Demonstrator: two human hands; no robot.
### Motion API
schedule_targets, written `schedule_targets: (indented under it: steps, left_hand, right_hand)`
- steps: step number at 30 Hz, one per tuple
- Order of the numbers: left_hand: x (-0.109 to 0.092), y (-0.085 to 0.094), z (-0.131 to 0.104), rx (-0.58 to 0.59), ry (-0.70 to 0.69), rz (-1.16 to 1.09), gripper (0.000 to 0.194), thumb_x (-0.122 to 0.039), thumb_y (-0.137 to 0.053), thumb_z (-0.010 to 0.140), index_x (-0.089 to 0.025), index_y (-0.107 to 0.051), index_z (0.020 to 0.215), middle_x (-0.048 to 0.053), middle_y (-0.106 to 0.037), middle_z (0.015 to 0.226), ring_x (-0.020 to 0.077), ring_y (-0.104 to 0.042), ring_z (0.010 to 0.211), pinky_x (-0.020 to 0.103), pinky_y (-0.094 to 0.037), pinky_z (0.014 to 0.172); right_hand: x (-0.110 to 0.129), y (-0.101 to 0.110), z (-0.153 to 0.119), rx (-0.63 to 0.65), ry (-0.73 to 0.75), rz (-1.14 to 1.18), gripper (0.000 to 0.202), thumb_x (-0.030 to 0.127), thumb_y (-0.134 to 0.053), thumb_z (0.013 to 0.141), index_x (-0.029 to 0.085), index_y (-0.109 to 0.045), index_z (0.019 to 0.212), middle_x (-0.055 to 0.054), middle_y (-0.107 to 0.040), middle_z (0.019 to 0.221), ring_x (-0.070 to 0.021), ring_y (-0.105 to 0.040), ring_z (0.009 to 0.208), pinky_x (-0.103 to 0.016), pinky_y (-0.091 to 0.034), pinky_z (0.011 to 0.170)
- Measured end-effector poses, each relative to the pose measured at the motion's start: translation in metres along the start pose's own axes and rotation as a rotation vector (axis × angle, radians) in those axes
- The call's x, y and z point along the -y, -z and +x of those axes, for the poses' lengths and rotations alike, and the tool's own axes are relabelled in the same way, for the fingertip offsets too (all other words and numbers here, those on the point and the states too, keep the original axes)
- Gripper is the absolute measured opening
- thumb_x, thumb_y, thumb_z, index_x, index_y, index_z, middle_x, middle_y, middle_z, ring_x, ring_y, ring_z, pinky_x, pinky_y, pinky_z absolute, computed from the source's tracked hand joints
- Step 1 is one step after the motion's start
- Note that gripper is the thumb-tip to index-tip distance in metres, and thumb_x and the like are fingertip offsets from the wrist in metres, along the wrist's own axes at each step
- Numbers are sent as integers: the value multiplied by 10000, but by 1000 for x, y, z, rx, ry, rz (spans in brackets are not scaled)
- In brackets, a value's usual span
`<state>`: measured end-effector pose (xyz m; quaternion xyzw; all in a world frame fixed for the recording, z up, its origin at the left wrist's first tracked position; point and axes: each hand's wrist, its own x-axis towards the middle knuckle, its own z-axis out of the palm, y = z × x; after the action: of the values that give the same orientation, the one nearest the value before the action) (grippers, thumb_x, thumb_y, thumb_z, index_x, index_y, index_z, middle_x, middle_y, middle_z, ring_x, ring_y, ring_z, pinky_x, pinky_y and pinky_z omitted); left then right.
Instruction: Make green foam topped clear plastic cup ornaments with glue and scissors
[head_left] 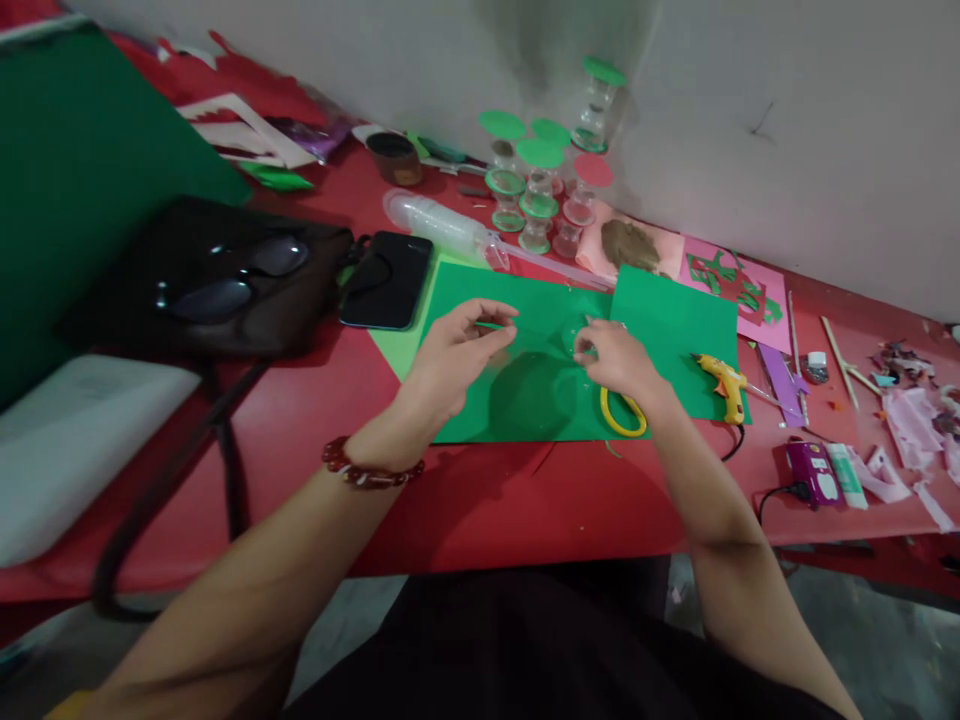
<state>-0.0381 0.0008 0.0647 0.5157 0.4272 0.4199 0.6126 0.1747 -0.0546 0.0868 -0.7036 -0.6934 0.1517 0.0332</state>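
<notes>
Nearest, one dark garment (525, 650) below the edge of one red-topped table (480, 520). At near left, one pale flat slab (90, 440); at near right, one magenta box (814, 472) with a black cord, just beside one white-and-green tube (847, 475). Two bare hands above one larger green sheet (510, 380), well apart: left hand (454, 355), a red beaded bracelet (371, 467) at the wrist, fingers bent, thumb and forefinger drawn close — impossible to tell if gripping; right hand (615, 352), fingers curled inward at what looks like one small clear plastic piece (571, 338), over the same sheet — impossible to tell if gripping or only near. Under the right wrist, one yellow loop handle (624, 430), partly hidden. To the right, one yellow glue gun (724, 385), lying over the edge of one smaller green sheet (675, 320). To the left, one black phone (388, 280) and one pair of glasses (277, 256) on one dark bag (277, 325). Farther, one brown heap (630, 243) on pale pink and one pink sheet (776, 325) with cutouts. Near the wall, five clear waisted columns (536, 235), four topped with green discs (502, 124), one with a red disc (593, 169).
</notes>
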Motion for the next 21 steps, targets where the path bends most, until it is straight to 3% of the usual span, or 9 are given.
schedule_targets:
  steps: [2, 5, 8, 10, 12, 17, 19, 21]
  left_hand:
    - [0, -2, 1, -22, 27, 35, 211, -223, -778, 718, -191, -720, 918, 2, -660, 823, 118, -548, 640, 262, -405, 599]
    - [0, -8, -3, -3, 45, 64, 239, -250, -795, 734, -193, -728, 957, -6, -646, 781, 118, -539, 638, 245, -413, 585]
    - [1, -18, -15, 153, 85, 20, 347, -333, -831, 749, -197, -740, 1055, 43, -709, 1005, 146, -633, 791, 246, -507, 654]
    - [3, -25, -25, 342, 167, -61, 587, -418, -844, 767, -240, -691, 1305, 93, -699, 1235, 215, -693, 981, 309, -590, 745]
    - [8, -30, -32, 436, 179, -105, 703, -462, -847, 780, -276, -633, 1424, 116, -654, 1389, 255, -691, 1100, 363, -616, 831]
    - [25, -28, -33, 351, 10, 46, 604, -416, -877, 752, -286, -720, 1321, 85, -686, 1314, 182, -685, 941, 327, -585, 842]
    - [29, -26, -31, 337, -12, 41, 520, -414, -878, 753, -272, -764, 1240, 76, -723, 1244, 174, -674, 909, 316, -575, 835]
    - [30, -24, -29, 316, 17, -21, 455, -415, -887, 746, -250, -791, 1158, 66, -761, 1147, 169, -670, 891, 304, -571, 839]
  right_hand:
    - [-4, 4, 2, -31, 26, 104, 97, 211, -697, 944, 191, -742, 1028, -92, -724, 1110, -245, -665, 1091, -398, -469, 1027]
    - [-7, 1, -1, -198, -13, 383, 220, 331, -649, 1001, 182, -704, 1152, -84, -728, 1105, -213, -670, 1048, -367, -502, 984]
    - [-1, -14, -11, -296, -70, 697, 309, 397, -526, 1057, 193, -658, 1247, -89, -714, 1180, -188, -669, 1058, -346, -537, 969]
    - [8, -27, -21, -246, -81, 791, 381, 413, -559, 1040, 225, -617, 1366, -105, -681, 1307, -200, -654, 1148, -357, -553, 987]
    - [19, -37, -31, -207, -117, 837, 488, 461, -516, 1062, 257, -535, 1505, -135, -622, 1441, -217, -632, 1244, -379, -566, 1005]
    - [37, -44, -44, -131, -121, 877, 601, 530, -391, 1105, 282, -375, 1652, -108, -420, 1692, -228, -384, 1575, -421, -421, 1232]
    - [38, -40, -46, -109, -103, 840, 581, 488, -412, 1109, 311, -364, 1659, -83, -439, 1687, -219, -379, 1582, -417, -405, 1247]
    - [35, -35, -48, -121, -63, 792, 567, 439, -410, 1116, 324, -342, 1667, -88, -484, 1651, -207, -471, 1519, -402, -448, 1212]
